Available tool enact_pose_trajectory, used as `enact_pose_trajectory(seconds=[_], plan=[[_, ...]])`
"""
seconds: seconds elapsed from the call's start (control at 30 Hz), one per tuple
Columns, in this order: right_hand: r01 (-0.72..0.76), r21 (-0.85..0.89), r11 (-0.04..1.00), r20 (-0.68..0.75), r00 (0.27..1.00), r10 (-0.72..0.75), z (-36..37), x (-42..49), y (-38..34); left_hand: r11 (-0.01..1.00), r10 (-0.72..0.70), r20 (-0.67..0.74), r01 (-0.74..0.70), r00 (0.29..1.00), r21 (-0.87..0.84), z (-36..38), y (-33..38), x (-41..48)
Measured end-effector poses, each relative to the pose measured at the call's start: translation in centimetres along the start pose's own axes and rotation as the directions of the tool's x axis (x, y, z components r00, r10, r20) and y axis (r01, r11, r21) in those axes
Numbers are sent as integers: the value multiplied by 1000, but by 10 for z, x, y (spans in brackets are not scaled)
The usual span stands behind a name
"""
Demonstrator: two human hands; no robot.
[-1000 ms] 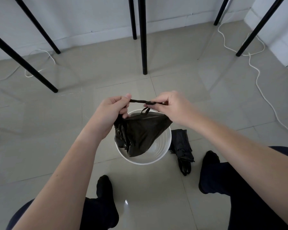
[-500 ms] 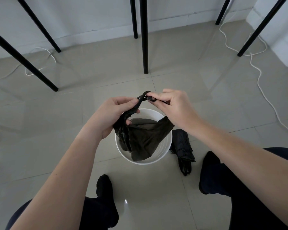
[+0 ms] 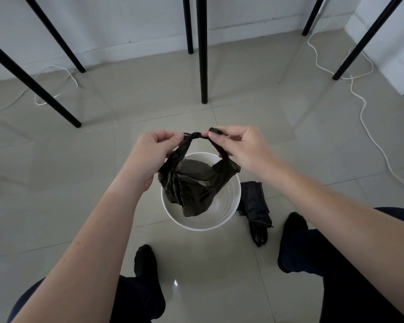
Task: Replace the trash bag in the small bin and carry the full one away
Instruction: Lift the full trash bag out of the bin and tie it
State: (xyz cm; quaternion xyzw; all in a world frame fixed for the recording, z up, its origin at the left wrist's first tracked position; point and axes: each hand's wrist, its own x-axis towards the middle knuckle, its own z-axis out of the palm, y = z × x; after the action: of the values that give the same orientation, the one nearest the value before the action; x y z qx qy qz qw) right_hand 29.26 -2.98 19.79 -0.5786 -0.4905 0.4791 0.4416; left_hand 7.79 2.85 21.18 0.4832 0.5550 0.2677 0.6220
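Plain indoor room; tiled floor; black table legs; white cables.

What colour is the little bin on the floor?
White, the small bin shows best in the head view.

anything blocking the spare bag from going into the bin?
Yes: the tied bag, held by the left hand and right hand, hangs over the white bin. The folded bag lies beside it.

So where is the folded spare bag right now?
In the head view the folded spare bag lies on the floor just right of the white bin, in front of the person's right foot.
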Motion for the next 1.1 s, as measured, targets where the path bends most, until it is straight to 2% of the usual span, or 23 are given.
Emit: enact_pose_trajectory(seconds=[0.1,0.2,0.37,0.43,0.5,0.67,0.83,0.97,1.1], plan=[[-96,167,981,-8,995,99,-4,4,2,996,-46,-86,38,995,-86,-4,-4,8],[-135,246,960,21,991,134,-6,7,7,942,-149,-156,92,976,-323,-7,-9,13],[-167,414,895,29,985,171,-3,6,2,683,-256,-146,71,956,-727,-14,-9,15],[-190,504,843,-4,975,222,-4,9,-1,594,-271,-158,35,950,-804,-17,-8,17],[-218,586,780,-27,957,287,-6,12,-1,552,-265,-140,31,954,-833,-17,-8,17],[-220,751,623,3,944,329,-2,15,-2,582,-167,-55,53,984,-811,-3,-2,13],[-230,796,560,22,936,353,7,17,-4,700,-101,-23,54,995,-712,10,-1,14],[-258,678,688,32,946,323,9,19,-4,719,-105,-45,44,993,-693,1,0,20],[-205,483,852,-28,968,249,2,22,-6,754,-114,-117,9,986,-657,-8,-2,23]])
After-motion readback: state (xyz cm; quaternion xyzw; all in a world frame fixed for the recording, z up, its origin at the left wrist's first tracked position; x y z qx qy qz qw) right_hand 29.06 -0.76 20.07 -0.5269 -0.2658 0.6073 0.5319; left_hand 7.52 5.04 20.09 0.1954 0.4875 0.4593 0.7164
